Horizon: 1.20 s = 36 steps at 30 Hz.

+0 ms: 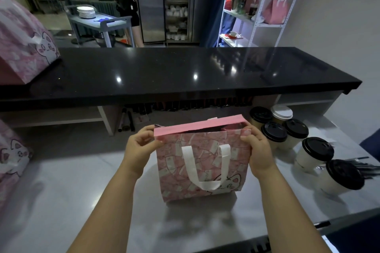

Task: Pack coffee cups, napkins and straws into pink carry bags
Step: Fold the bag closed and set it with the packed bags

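Note:
A pink carry bag (203, 162) with a cat print and a white handle stands upright on the grey worktop (82, 181) in front of me. My left hand (139, 148) pinches the bag's top rim at its left corner. My right hand (257, 148) pinches the rim at the right corner. The mouth is only slightly apart and its inside is dark. Several lidded coffee cups (314, 154) stand to the right of the bag, most with black lids, one with a white lid (281, 112). Black straws (362, 165) lie beyond the nearest cup.
Another pink bag (24, 41) sits on the raised black counter (185, 72) at the left, and a third (12, 156) stands at the worktop's left edge. A person (127, 0) stands by a cart in the background. White shelves (261, 6) hold more bags.

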### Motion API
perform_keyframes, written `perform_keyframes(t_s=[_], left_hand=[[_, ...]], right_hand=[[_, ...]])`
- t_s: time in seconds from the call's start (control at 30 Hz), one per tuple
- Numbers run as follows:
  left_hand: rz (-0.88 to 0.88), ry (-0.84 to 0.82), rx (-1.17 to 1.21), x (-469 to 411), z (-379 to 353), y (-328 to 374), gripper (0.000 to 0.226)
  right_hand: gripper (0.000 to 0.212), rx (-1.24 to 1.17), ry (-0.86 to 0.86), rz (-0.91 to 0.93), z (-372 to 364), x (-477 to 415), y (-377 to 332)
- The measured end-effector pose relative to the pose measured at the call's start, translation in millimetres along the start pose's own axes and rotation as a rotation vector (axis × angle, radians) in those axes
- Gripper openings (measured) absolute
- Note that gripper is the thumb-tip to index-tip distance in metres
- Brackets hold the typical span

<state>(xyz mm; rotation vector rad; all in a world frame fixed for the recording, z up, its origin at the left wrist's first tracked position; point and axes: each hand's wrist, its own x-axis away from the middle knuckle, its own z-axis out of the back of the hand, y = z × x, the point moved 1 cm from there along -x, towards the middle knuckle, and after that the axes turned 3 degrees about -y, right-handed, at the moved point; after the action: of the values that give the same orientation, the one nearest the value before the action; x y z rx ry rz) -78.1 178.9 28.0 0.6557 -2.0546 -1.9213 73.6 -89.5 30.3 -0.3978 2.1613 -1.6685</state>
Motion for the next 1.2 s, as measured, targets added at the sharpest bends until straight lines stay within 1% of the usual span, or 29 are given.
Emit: perform_keyframes(t_s=[0.1, 0.13, 0.2, 0.27, 0.33, 0.43, 0.5, 0.57, 0.63, 0.7, 0.77, 0.8, 0.87, 0.9, 0.97, 1.1, 1.2], left_hand=[[-0.019, 0.046, 0.008, 0.7, -1.2, 0.1, 0.028], [-0.013, 0.069, -0.002, 0.0, -1.0, -0.7, 0.026], [0.004, 0.115, -0.013, -0.9, -0.1, -1.4, 0.022], [0.011, 0.131, -0.016, -1.3, 1.1, -1.5, 0.028], [-0.005, 0.130, -0.071, 0.1, 1.2, 0.9, 0.034], [-0.124, 0.082, -0.312, 4.2, -1.1, 6.9, 0.042], [-0.264, 0.020, -0.541, 7.0, -1.0, 13.8, 0.043], [-0.412, -0.044, -0.772, 10.8, 0.2, 19.9, 0.033], [-0.462, -0.063, -0.931, 16.5, 0.2, 25.7, 0.018], [-0.480, -0.022, -1.039, 20.0, -6.3, 31.2, 0.021], [-0.512, 0.023, -1.120, 17.4, -21.4, 36.4, 0.017], [-0.512, 0.027, -1.137, 15.1, -31.9, 38.4, 0.015], [-0.475, 0.003, -1.146, 11.1, -55.1, 40.2, 0.022], [-0.471, -0.017, -1.154, 9.7, -66.0, 39.6, 0.025], [-0.489, -0.043, -1.186, 9.0, -82.9, 36.5, 0.022], [-0.476, -0.027, -1.261, 8.8, -85.7, 31.4, 0.014], [-0.466, 0.056, -1.268, 11.9, -63.6, 32.0, 0.006]], right_hand=[[0.029, 0.092, 0.107, 0.025, 1.0, 0.1, -1.7], [0.033, 0.119, 0.149, 0.041, 1.6, 0.6, -0.2], [0.032, 0.140, 0.207, 0.079, 0.7, 1.9, 2.8], [0.030, 0.161, 0.225, 0.129, -0.9, 3.8, 3.0], [0.040, 0.245, 0.186, 0.196, -0.6, 6.4, 0.8], [0.046, 0.532, 0.052, 0.370, 1.6, 10.6, -8.6], [0.045, 0.746, -0.027, 0.491, 3.5, 13.4, -12.3], [0.038, 0.885, -0.054, 0.555, 5.9, 18.2, -14.7], [0.027, 1.018, -0.012, 0.603, 6.6, 23.3, -19.2], [0.024, 1.160, 0.077, 0.680, -0.1, 26.2, -24.0], [0.025, 1.265, 0.132, 0.735, -17.1, 25.0, -27.6], [0.029, 1.294, 0.106, 0.713, -28.7, 23.8, -28.5], [0.036, 1.331, -0.005, 0.623, -53.8, 21.9, -28.4], [0.033, 1.353, -0.052, 0.601, -64.4, 20.7, -27.0], [0.020, 1.406, -0.103, 0.598, -79.7, 18.9, -22.6], [0.011, 1.449, -0.105, 0.505, -88.7, 16.4, -21.9], [0.011, 1.423, -0.075, 0.457, -67.6, 12.6, -26.8]])
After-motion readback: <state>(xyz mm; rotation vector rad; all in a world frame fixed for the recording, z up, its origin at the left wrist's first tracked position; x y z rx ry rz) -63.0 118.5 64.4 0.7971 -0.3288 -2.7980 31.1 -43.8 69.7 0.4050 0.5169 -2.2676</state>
